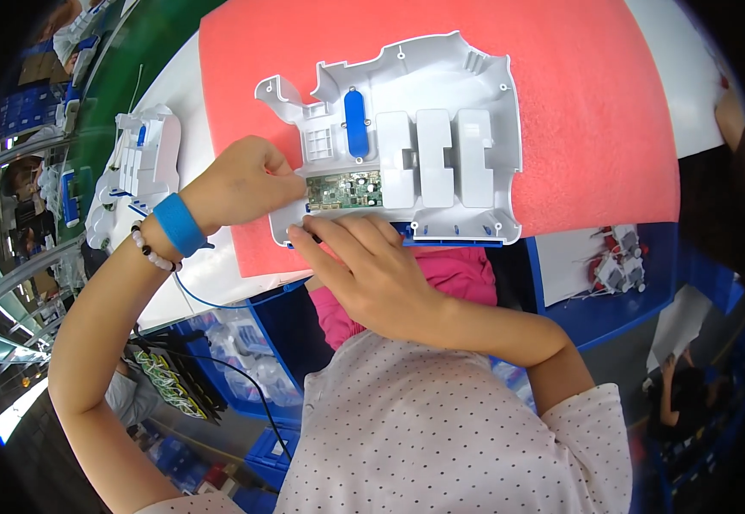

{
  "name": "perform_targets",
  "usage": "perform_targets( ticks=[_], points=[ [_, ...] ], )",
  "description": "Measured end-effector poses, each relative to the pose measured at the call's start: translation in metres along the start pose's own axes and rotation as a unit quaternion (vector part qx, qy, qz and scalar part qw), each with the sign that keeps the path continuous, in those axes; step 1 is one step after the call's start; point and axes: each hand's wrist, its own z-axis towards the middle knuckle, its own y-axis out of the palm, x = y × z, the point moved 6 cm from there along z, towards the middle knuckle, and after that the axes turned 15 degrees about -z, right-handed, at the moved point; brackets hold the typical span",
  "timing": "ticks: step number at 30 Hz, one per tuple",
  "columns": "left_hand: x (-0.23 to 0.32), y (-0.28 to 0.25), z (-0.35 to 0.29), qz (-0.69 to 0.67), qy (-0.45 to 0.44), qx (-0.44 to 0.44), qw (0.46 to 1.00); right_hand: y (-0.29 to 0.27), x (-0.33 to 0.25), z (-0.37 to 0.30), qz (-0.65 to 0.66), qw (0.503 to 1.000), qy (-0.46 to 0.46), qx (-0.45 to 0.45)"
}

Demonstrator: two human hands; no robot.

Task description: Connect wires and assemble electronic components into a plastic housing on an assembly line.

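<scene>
A white plastic housing [441,81] lies hollow side up, with box-shaped parts and a blue strip [355,124] inside it. In its near left corner sits a green circuit board [345,190]. My left hand [244,182] reaches over the housing's left wall. Its fingers are curled and closed at the board's left end, and what they pinch, if anything, is hidden. My right hand [372,270] lies across the near rim beside the board, fingers stretched out and a little apart. Its fingertips touch the rim area.
Beneath the housing is a red foam mat [595,120] on a white table. Another white housing [151,150] stands at the left. A blue cord [227,304] runs from my left wristband [179,224]. To the right, a blue bin [608,300] holds small white parts with wires [619,261].
</scene>
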Motion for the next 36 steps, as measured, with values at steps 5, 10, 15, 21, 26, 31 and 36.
perform_targets(
  ticks=[5,10,15,21,26,31,36],
  points=[
    [0.0,0.003,-0.001,0.059,-0.006,-0.003,0.998,0.001,-0.001,-0.001,0.007,1.0,0.003,0.003],
    [0.007,0.006,-0.017,0.051,0.098,0.13,0.985,0.003,-0.001,-0.001,0.002,1.0,-0.011,0.004],
    [0.006,0.01,-0.024,0.04,0.107,0.166,0.979,0.003,-0.002,-0.001,-0.006,1.0,-0.012,0.001],
    [0.01,0.007,-0.022,0.043,0.107,0.137,0.984,0.004,-0.003,-0.002,-0.028,0.999,-0.017,-0.004],
    [0.01,0.007,-0.019,0.051,0.106,0.126,0.985,0.006,-0.003,-0.002,-0.03,0.999,-0.014,-0.004],
    [0.011,0.006,-0.015,0.096,0.088,0.125,0.984,0.004,-0.004,-0.001,-0.036,0.999,-0.011,0.003],
    [0.015,0.004,-0.019,0.08,0.079,0.088,0.99,0.0,-0.003,0.001,-0.016,1.0,-0.004,-0.002]
  ],
)
